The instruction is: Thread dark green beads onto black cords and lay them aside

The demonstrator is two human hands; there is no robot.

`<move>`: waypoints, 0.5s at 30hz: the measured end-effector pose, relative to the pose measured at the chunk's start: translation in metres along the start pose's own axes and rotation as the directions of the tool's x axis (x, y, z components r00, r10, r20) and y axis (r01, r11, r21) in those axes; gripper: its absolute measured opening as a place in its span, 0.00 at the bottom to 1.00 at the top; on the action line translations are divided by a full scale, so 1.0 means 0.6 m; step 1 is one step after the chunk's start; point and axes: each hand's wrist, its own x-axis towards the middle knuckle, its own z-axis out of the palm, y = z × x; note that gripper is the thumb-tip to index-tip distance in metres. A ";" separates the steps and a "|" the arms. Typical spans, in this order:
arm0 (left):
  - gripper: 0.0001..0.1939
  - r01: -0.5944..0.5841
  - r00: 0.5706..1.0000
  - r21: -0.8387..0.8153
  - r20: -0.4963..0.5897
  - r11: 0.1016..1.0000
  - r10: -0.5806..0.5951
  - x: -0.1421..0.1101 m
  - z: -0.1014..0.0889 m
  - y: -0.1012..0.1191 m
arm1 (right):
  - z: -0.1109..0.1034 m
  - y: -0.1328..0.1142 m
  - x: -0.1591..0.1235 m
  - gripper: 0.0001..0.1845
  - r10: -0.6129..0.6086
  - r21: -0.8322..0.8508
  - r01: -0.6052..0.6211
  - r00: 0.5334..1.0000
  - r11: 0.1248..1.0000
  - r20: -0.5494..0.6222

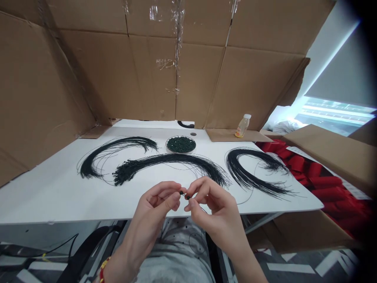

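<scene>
Two pinches: our left hand (pixel 154 210) and right hand (pixel 216 206) each hold a dark piece (pixel 188 197) — fingertips closed.
White table (pixel 73 200): each dark piece is near its front edge.
Black bundles (pixel 173 158): three — beyond our hands.

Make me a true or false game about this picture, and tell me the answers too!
1. The left hand and right hand hold tiny dark pieces. True.
2. The bracelet is on the right wrist. False: the bracelet is on the left wrist.
3. A black bundle lies between the dish and the hands. True.
4. The dish is full of red pieces. False: they are dark green.
5. The bottle has a white cap. True.
</scene>
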 end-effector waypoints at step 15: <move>0.06 -0.091 0.996 0.204 0.034 0.975 0.086 -0.004 -0.011 0.002 | 0.000 -0.005 0.001 0.11 -0.050 -0.072 0.052 0.998 0.996 0.025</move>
